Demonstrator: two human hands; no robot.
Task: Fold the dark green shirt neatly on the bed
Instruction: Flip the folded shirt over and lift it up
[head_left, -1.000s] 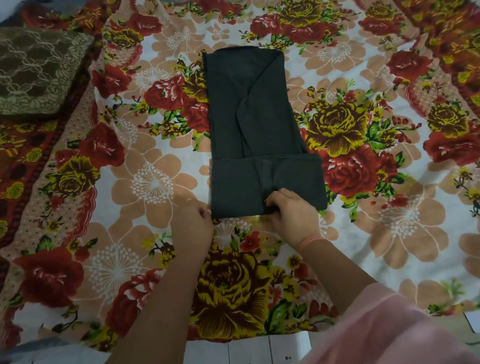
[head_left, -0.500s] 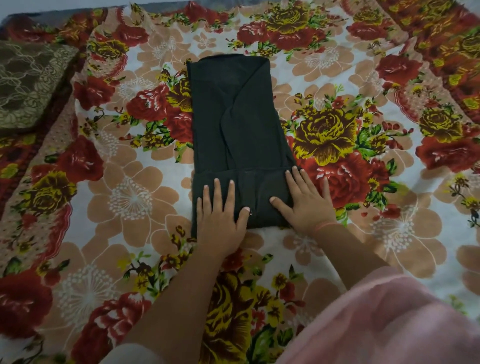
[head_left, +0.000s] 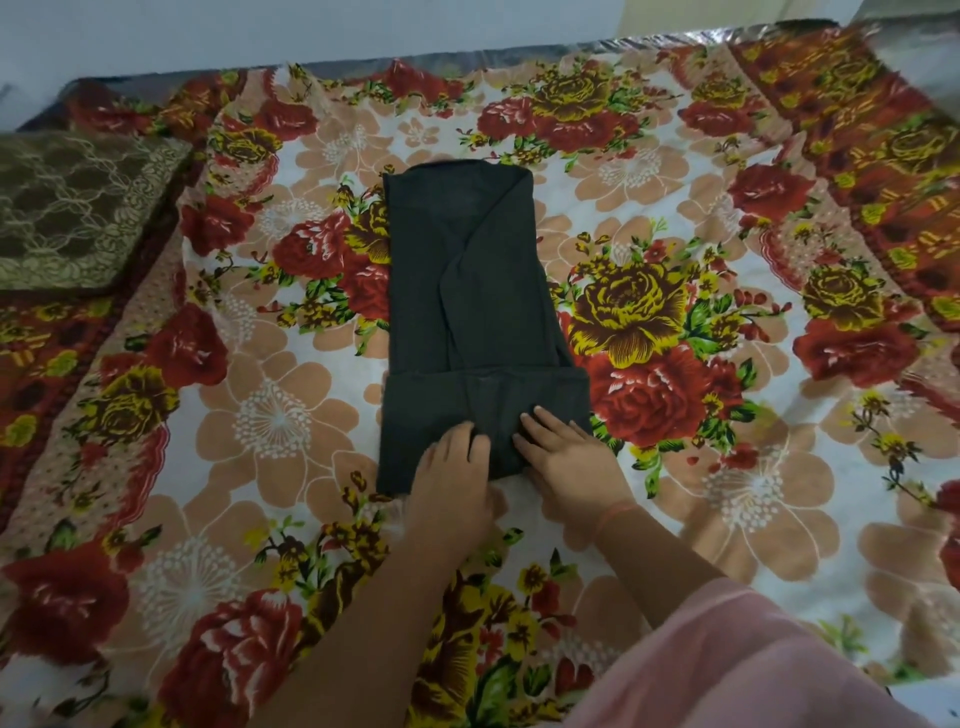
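Dark green shirt (head_left: 467, 291) lies in a narrow folded strip on the bedsheet (head_left: 727, 493), right of the brown pillow (head_left: 78, 208). On its turned-up band, nearer me than that pillow, my right hand (head_left: 566, 457) presses flat-fingered. My left hand (head_left: 454, 467) curls there, and I cannot tell if it grips. Judged soft, light and limp, so take both band corners.

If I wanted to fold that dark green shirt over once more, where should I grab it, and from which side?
Probably the doubled band at the near end of the shirt, one corner per hand, coming from the near side, where the left hand and right hand are. That band is thick with a straight edge; the far end shows loose overlapping flaps.
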